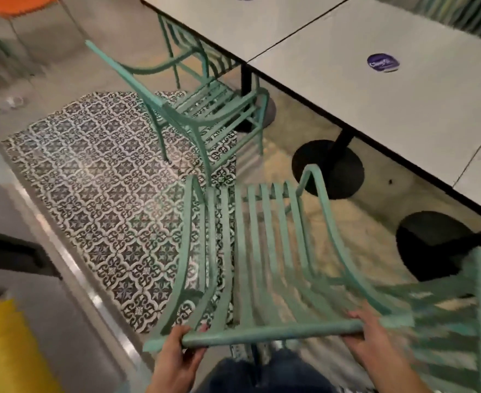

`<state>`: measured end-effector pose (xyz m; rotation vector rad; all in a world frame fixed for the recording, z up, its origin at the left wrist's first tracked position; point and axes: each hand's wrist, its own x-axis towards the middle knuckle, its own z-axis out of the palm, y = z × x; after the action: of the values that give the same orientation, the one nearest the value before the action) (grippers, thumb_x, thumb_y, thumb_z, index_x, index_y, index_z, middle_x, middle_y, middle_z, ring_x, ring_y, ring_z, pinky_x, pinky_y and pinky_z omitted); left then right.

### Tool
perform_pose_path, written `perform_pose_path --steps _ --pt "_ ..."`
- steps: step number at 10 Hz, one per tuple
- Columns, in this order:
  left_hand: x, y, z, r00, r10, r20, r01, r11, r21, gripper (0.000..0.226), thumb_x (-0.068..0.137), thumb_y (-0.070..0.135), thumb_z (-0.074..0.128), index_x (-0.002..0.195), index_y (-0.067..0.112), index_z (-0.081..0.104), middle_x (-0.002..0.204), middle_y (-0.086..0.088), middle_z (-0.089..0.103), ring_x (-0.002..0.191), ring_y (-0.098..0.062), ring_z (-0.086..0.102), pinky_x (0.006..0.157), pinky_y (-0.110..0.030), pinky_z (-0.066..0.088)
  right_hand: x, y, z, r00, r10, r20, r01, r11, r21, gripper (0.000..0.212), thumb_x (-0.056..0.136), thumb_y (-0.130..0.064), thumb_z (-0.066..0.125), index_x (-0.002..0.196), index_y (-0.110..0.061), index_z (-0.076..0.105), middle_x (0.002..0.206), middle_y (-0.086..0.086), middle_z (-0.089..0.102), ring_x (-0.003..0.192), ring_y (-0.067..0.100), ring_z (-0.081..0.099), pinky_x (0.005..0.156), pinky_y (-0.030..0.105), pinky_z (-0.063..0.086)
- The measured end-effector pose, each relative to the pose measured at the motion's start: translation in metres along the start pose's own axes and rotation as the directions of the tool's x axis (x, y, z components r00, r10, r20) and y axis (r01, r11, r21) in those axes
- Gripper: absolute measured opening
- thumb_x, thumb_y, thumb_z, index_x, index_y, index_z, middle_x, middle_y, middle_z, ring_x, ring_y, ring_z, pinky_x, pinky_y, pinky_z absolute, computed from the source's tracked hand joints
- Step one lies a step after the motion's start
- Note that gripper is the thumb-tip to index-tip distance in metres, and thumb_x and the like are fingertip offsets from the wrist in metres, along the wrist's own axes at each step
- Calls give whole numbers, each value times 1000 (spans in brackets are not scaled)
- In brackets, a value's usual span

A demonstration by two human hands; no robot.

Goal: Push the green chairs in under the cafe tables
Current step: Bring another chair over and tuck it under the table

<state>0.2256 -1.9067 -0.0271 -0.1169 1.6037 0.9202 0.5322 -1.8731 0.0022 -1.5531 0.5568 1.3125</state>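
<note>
Both hands grip the top rail of the nearest green chair [262,251] at about 6 o'clock in the view. The left hand [177,355] has its fingers curled round the rail's left end, thumb under it; the right hand [372,338] is wrapped round the right end, fingers over the bar. The chair's slatted seat runs away from the person toward 12 o'clock, and its front edge lies near a black round table base [328,168] but is not under the tabletop. The grey cafe tables [375,89] stretch from 12 to 3 o'clock, set edge to edge, with a purple sticker [383,62] on one. A second green chair [194,109] stands at 11 o'clock, its front partly under a table. A patterned tile patch [106,194] covers the floor at 9 o'clock. An orange seat [18,4] shows at 10 o'clock, a yellow object [4,347] at 8 o'clock
</note>
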Motion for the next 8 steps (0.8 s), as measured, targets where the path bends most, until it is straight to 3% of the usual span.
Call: perform_pose_path --steps 1,2,3,4,5,6,8 --pt "14 14 4 999 -51 0 51 999 -10 7 92 6 48 94 5 54 74 -9 73 59 -17 70 57 -31 59 25 16 -18 1000 11 -5 -11 996 88 18 82 6 36 80 -5 50 52 12 65 58 30 62 55 38 56" --pt "20 30 18 989 -146 19 147 988 -49 9 92 7 43 84 10 45 67 -21 68 47 -25 67 41 -28 53 23 18 -18 1000 9 13 -10 995 102 17 87 3 37 85 -6 52 63 13 68 75 29 56 63 42 55" --pt "27 49 26 985 -169 25 170 985 -35 13 94 5 43 81 8 43 72 -23 68 49 -27 67 37 -30 51 21 31 -19 999 9 -44 -4 992 124 16 87 2 37 86 -6 51 74 15 63 75 28 55 66 39 56" --pt "43 74 24 984 -151 99 144 987 76 2 93 6 49 92 6 50 107 -24 60 84 -31 66 53 -37 60 18 47 -13 998 -11 -62 24 977 211 16 89 1 37 79 -6 47 76 17 59 74 28 53 61 36 57" --pt "63 100 20 970 -202 134 180 971 160 6 93 9 52 96 4 55 109 -24 63 96 -31 64 72 -41 60 11 71 -3 992 4 -128 33 958 284 14 90 -1 42 79 -7 47 85 16 58 76 28 55 45 35 56" --pt "76 136 25 958 -234 168 198 959 203 6 94 10 53 94 4 54 104 -25 62 93 -32 65 72 -47 56 0 103 11 990 -22 -137 68 939 336 11 91 -1 44 81 -5 45 94 19 55 80 30 56 82 41 55" --pt "89 189 32 956 -230 181 162 930 329 4 95 7 51 92 4 51 95 -23 60 87 -29 63 64 -44 55 -5 150 38 981 18 -193 70 897 437 11 87 -2 42 85 -9 50 112 18 53 82 28 56 74 43 55"
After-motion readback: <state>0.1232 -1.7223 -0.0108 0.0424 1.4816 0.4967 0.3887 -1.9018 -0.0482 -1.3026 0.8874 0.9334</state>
